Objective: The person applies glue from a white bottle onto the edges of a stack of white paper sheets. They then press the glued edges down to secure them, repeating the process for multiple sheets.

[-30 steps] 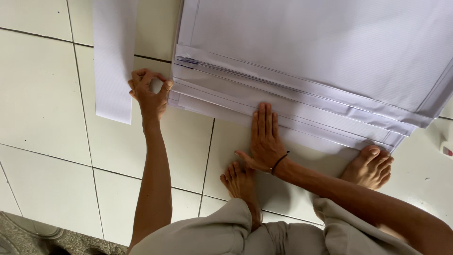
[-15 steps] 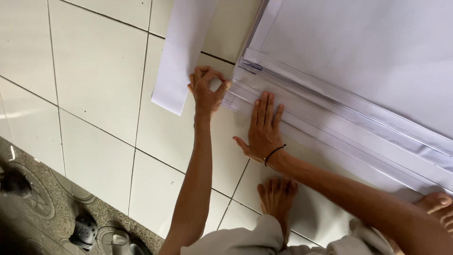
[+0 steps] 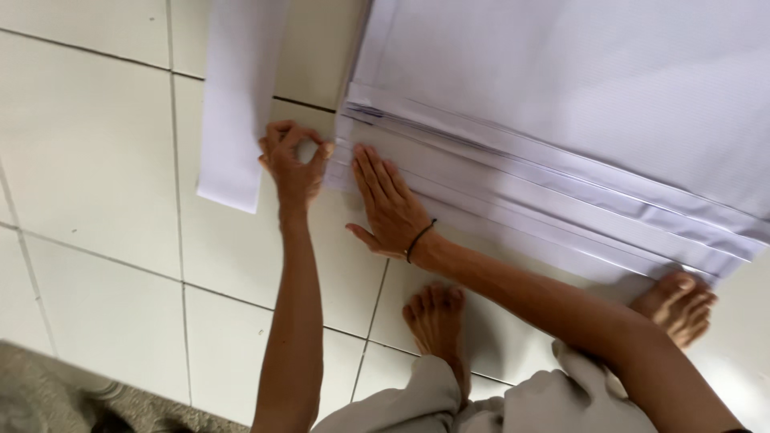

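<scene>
White folded cloth (image 3: pixel 561 136) under right hand (image 3: pixel 389 200); narrow strip (image 3: pixel 237 104) beside left hand (image 3: pixel 293 164).

A pale tiled floor (image 3: pixel 96 136) carries a white paper stack (image 3: pixel 577 120) and a narrow white strip (image 3: pixel 237 104).

A single head-worn camera looks steeply down from above the crouching person, close over the tiled floor (image 3: pixel 96 160). It faces forward past the bare feet and arms to the white sheets (image 3: pixel 561 104) filling the upper right.
</scene>
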